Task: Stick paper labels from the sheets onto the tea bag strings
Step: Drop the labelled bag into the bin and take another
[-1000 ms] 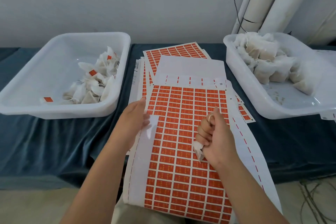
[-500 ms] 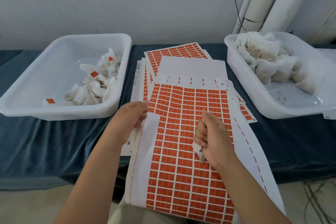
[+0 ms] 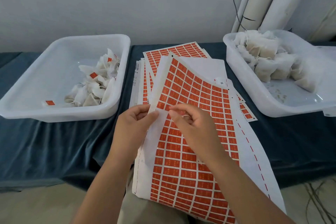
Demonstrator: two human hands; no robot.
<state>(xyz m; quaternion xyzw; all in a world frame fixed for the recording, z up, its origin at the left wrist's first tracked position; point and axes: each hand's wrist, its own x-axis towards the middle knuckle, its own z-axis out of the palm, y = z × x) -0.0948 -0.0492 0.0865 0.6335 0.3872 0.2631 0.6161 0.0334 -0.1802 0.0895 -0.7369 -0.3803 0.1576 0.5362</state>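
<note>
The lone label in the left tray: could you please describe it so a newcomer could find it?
Find the white tray on the left of the blue cloth. Its tea bags heap against the right wall; the label lies in the near left corner. It is the only orange rectangle lying apart from the heap.

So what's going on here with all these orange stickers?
A person is labelling tea bags. Their left hand grips the left edge of the top label sheet, whose far end curls up off the stack. The right hand reaches its fingertips to the labels by that edge; blur hides whether it has one. The left tub holds labelled bags, the right tub unlabelled bags.
</note>
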